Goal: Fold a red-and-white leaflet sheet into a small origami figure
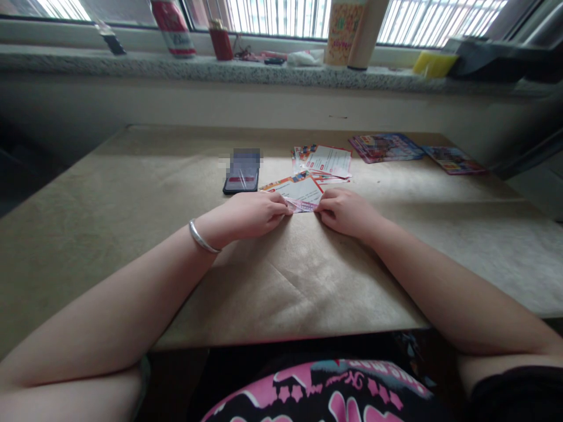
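Note:
A printed card (295, 191) with a white middle and an orange border lies low over the table in front of me. Along its near edge runs a pinkish strip, which looks folded or laid over; I cannot tell which. My left hand (259, 212), with a silver bangle (203, 237) at the wrist, pinches the card's near left corner. The near right corner is pinched by my right hand (345, 211). Just beyond the card, a loose pile of similar cards (328, 159) is spread on the table. The fingertips partly cover the card's corners.
A phone (241, 171) rests left of the card. Colourful printed cards (389, 146) and another small stack (455, 159) lie at the back right of the table (132, 176). The windowsill behind holds a can (172, 29), a red lighter (220, 41), a patterned cup (344, 32) and a yellow object (434, 64).

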{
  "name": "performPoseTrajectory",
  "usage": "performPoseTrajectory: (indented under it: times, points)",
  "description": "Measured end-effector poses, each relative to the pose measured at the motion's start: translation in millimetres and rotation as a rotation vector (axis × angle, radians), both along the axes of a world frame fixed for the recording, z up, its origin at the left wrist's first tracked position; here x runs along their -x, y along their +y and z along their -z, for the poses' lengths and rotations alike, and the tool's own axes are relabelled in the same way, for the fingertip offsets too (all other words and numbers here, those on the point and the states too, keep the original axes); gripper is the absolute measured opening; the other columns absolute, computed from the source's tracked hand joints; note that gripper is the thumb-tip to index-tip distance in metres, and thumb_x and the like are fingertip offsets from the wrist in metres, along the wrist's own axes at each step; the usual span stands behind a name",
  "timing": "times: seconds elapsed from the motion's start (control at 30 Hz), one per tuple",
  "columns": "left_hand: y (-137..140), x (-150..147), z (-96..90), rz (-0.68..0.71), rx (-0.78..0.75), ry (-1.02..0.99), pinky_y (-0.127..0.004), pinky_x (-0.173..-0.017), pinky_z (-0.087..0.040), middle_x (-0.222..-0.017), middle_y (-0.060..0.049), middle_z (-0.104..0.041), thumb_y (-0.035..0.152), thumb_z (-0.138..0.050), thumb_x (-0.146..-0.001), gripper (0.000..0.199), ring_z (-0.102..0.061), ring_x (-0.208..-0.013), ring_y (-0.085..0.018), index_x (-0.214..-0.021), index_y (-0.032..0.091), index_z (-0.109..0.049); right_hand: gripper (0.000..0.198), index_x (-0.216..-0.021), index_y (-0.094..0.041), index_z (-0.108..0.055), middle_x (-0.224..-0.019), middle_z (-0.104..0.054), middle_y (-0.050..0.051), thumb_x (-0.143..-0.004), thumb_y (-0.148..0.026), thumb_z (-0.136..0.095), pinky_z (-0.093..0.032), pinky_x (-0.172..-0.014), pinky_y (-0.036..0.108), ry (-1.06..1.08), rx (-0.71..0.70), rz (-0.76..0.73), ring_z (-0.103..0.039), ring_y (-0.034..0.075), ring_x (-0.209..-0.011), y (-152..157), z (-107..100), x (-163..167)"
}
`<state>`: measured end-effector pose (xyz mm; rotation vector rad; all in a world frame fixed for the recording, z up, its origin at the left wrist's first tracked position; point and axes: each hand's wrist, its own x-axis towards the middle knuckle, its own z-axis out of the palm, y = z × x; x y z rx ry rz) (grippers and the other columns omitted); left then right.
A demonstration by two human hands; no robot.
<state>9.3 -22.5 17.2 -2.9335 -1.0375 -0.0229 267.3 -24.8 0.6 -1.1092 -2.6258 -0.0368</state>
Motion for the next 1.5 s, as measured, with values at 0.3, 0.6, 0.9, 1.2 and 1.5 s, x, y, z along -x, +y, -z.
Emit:
performPoseTrajectory:
  times: [0.3,0.6,0.9,1.2,1.5]
  points:
    - [-2.2,9.9,-12.2,-0.071,-0.007,0.05,-0.023,-0.084,-0.051,-0.12,0.004,-0.07,0.024,-0.043,-0.093,0.038,-0.066,-0.103,-0.014,-0.113,0.034,-0.073,0.024,-0.091,-0.018,-0.076,-0.093,-0.071,0.009,-0.085,-0.016,-0.053,-0.046,-0.081,0.032,0.014,0.027,0.009,-0.062,0.02,-0.086,-0.8,0.0,-0.1]
    - [5.4,16.8,-15.7,-0.066,0.078,0.069,-0.024,-0.086,-0.049,-0.12,0.003,-0.072,0.02,-0.046,-0.089,0.038,-0.067,-0.102,-0.014,-0.112,0.031,-0.075,0.025,-0.092,-0.017,-0.076,-0.095,-0.071,0.01,-0.087,-0.017,-0.052,-0.045,-0.08,0.032,-0.015,0.024,0.008,-0.061,0.02,-0.085,-0.1,0.8,-1.7]
    - [-1.9,9.4,-5.9,0.069,-0.071,-0.027,-0.027,-0.096,-0.052,-0.123,0.0,-0.07,0.02,-0.044,-0.092,0.033,-0.064,-0.114,-0.015,-0.106,0.024,-0.074,0.026,-0.1,-0.018,-0.073,-0.099,-0.07,0.01,-0.09,-0.018,-0.049,-0.043,-0.082,0.033,-0.029,-0.016,-0.031,-0.058,0.022,-0.092,-2.4,5.0,1.6]
    - [-2.6,-4.0,3.3,0.106,-0.157,-0.026,-0.036,-0.097,-0.052,-0.115,-0.008,-0.068,0.026,-0.047,-0.095,0.035,-0.064,-0.106,-0.02,-0.125,0.025,-0.065,0.032,-0.113,-0.023,-0.071,-0.111,-0.067,0.009,-0.091,-0.021,-0.049,-0.041,-0.085,0.034,-0.025,-0.059,-0.094,-0.055,0.022,-0.095,-0.4,11.7,13.5]
    - [-5.3,-5.0,-0.8,0.069,-0.12,-0.014,-0.038,-0.101,-0.05,-0.118,-0.009,-0.066,0.021,-0.046,-0.094,0.035,-0.062,-0.111,-0.021,-0.123,0.024,-0.067,0.033,-0.112,-0.022,-0.071,-0.106,-0.068,0.01,-0.091,-0.019,-0.046,-0.04,-0.081,0.034,-0.065,-0.043,-0.093,-0.055,0.022,-0.094,0.8,4.2,14.0]
